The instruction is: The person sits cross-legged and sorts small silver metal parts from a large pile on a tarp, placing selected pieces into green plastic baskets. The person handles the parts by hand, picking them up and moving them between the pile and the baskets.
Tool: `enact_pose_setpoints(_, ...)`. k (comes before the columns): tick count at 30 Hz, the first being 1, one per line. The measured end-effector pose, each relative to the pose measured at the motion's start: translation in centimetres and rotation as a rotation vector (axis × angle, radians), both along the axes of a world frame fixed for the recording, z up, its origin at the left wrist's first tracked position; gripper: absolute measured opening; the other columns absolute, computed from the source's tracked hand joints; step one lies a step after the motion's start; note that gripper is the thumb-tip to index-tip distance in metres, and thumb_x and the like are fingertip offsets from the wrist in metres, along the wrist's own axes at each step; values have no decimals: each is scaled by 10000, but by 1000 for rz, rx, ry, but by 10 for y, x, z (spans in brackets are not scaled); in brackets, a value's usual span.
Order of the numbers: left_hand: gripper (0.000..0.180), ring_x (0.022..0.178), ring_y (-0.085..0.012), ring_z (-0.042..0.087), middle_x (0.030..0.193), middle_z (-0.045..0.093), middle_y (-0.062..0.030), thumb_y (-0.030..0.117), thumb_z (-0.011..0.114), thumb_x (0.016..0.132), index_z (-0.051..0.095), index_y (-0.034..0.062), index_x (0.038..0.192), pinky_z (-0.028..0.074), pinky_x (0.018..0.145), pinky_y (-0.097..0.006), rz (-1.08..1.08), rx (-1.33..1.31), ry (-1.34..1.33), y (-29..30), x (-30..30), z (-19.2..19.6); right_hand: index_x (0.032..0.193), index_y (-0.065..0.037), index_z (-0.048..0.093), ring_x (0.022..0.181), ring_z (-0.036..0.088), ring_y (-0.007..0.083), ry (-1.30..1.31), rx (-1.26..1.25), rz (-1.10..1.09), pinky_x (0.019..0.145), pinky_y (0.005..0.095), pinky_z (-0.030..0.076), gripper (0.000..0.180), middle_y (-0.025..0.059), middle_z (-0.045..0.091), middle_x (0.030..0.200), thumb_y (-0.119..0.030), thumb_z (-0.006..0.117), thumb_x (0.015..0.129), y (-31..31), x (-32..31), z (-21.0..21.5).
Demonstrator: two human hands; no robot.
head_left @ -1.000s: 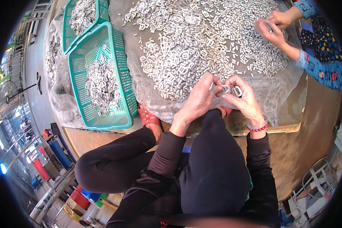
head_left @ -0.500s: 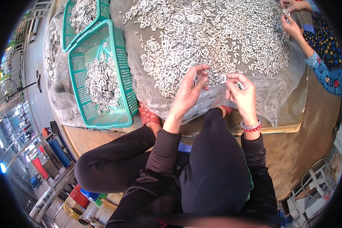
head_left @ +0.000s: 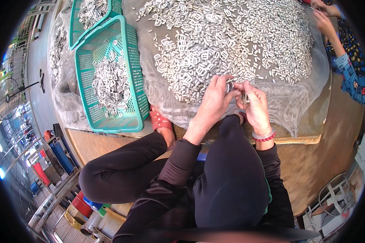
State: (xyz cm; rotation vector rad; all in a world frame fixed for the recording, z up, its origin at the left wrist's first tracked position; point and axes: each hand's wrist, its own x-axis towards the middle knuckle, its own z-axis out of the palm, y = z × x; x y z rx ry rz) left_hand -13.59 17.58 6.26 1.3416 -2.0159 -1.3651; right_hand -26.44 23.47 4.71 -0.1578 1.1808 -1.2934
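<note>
Two green mesh baskets sit at the left, two hands work near, and two co-worker hands work far right. Metal pieces are too many to count.

You've got one head cam, fisheye, looking steeply down from above your lap, close to both hands; edges bend, no 2nd view.

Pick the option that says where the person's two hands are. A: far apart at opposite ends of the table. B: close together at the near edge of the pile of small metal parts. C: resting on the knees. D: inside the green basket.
B: the left hand and right hand meet over the near edge of the pile of small metal parts, fingers pinching small metal pieces, well right of the green basket.
</note>
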Motion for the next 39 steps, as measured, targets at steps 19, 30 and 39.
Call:
enact_pose_setpoints(19, 408, 690, -209, 622, 841, 625, -135, 191, 740, 734, 528, -10, 1019, 481, 614, -336, -50, 158, -13, -8, -1, 15, 911, 12, 640, 545, 479, 45, 453, -56, 242, 475, 194, 390, 96, 2, 583, 733, -10, 618, 821, -5, -22, 2)
enact_pose_setpoints(30, 285, 622, -97, 563, 667, 565, -32, 152, 743, 680, 570, 9, 856, 437, 549, -275, 30, 303, 17, -8, 0, 26, 836, 3, 607, 517, 467, 36, 571, -88, 308, 442, 197, 368, 33, 5, 574, 717, 23, 603, 810, -4, -18, 18)
enact_pose_setpoints(39, 292, 560, -107, 467, 589, 493, -52, 150, 718, 631, 465, 16, 691, 393, 501, -282, 91, 316, 185, 10, -7, 12, 834, 8, 610, 523, 486, 35, 445, -54, 378, 449, 193, 378, 29, 4, 577, 706, 19, 584, 826, 5, -26, 19)
